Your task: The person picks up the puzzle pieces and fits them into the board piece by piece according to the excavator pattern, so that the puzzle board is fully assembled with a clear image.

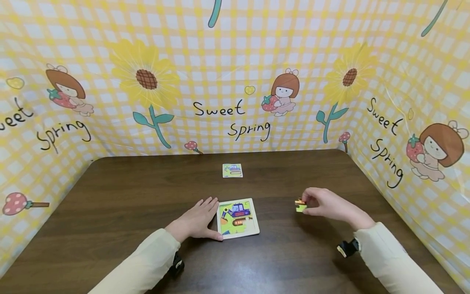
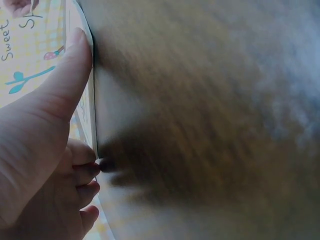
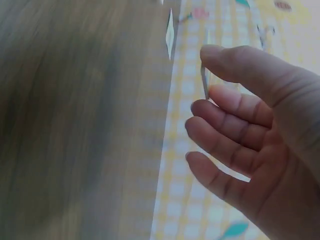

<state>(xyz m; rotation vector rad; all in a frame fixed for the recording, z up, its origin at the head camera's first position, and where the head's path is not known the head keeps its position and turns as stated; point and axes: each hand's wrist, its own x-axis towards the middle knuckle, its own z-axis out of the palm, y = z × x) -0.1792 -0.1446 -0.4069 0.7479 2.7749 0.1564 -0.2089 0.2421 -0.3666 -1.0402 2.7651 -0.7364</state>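
A square jigsaw puzzle [image 1: 236,218] in a pale frame lies on the table, its picture a blue and orange excavator on green. At its lower right a pale patch of the tray shows. My left hand [image 1: 200,218] rests along the puzzle's left side, fingers straight, thumb at the near corner; the left wrist view has the thumb [image 2: 75,65] on the frame's edge. Off to the right, my right hand [image 1: 323,204] pinches a puzzle piece [image 1: 300,206], green with orange and dark parts, between thumb and forefinger. Edge-on, the thin piece [image 3: 204,80] shows in the right wrist view.
A small card [image 1: 232,170] printed with an excavator picture lies beyond the puzzle. The dark wooden table [image 1: 147,183] ends against a yellow checked cloth [image 1: 216,77] at the back and sides. A black band [image 1: 348,247] sits on the right wrist, another [image 1: 177,263] on the left.
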